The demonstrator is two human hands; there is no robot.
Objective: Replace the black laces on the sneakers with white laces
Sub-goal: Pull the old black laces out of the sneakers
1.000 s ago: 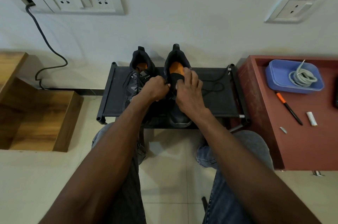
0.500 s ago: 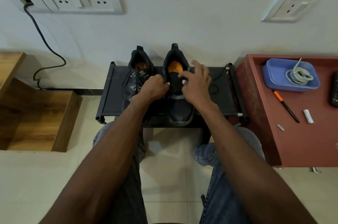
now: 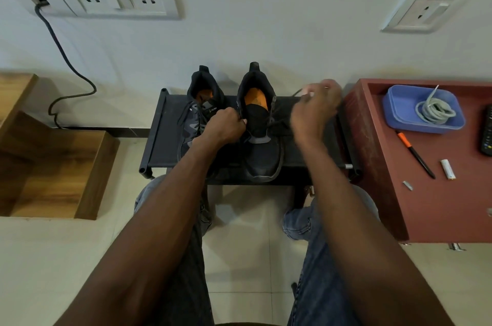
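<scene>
Head cam: two black mesh sneakers sit heel-to-wall on a black fabric rack (image 3: pixel 170 136) with tube frame. Right sneaker (image 3: pixel 262 139) has an orange insole, smooth rubbery toe, black lace (image 3: pixel 274 116) partly out of the eyelets. My left hand (image 3: pixel 226 128) is a closed fist gripping its left collar edge. My right hand (image 3: pixel 315 107), motion-blurred, fingers curled, pinches the lace end out to the right. Left sneaker (image 3: pixel 198 118) is laced; tongue logo too small to read. White laces (image 3: pixel 432 108) lie coiled in a blue plastic tray (image 3: pixel 394 102) on the red table (image 3: pixel 436 208).
</scene>
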